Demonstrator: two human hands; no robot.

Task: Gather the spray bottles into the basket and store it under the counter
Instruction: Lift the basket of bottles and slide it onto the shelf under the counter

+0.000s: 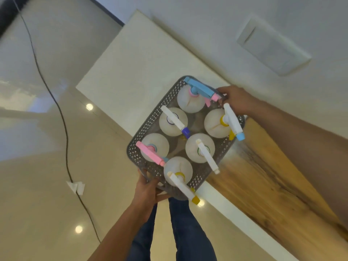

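Grey perforated basket (148, 127), six spray bottles (200, 150) upright inside, was gripped at opposite ends by left hand (148, 189) and right hand (236, 99), held above the wood-grain worktop (273, 185) edge; glossy tiled floor (37, 166), black cable (64, 117) noted.

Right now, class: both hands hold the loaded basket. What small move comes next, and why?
Probably lower the basket toward the floor: six spray bottles already stand inside, and the left hand and right hand have it by opposite ends.

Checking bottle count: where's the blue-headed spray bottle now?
Head view: the blue-headed spray bottle stands in the grey basket, in its far corner, next to the right hand.
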